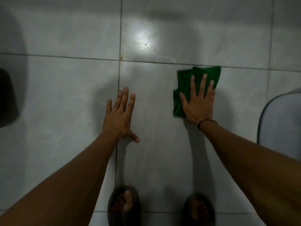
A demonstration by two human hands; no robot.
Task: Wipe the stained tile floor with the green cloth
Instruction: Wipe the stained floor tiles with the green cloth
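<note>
Both forearms fill the near part of the view, reaching away over the tile floor (73,95), with two sandalled feet (123,204) at the near edge.

At the end of the right arm, the green cloth (184,82) lies flat on the tile, right of centre, its far edge just short of the grout line (162,62) that runs left to right. It is bunched into a rough, uneven fold; its long axis runs near-to-far, leaning a little to the right at the far end, much as the hand on it points. The right hand (197,105) presses palm-down on the cloth, fingers straight and slightly spread, thumb out to the left; nothing is pinched. Cloth shows beyond the fingertips and along the thumb side.

The left hand (119,116) rests palm-down on the bare tile to the left, over the vertical grout line, fingers nearly together, thumb splayed right. It seems to serve as a brace.

Wiping looks under way but not finished. A small yellowish stain (121,57) remains at the grout crossing, well to the left of the cloth, and faint marks (146,44) show in the bright glare beyond it. Whether the tile under and near the cloth is already clean, the dim light does not let me tell.
</note>
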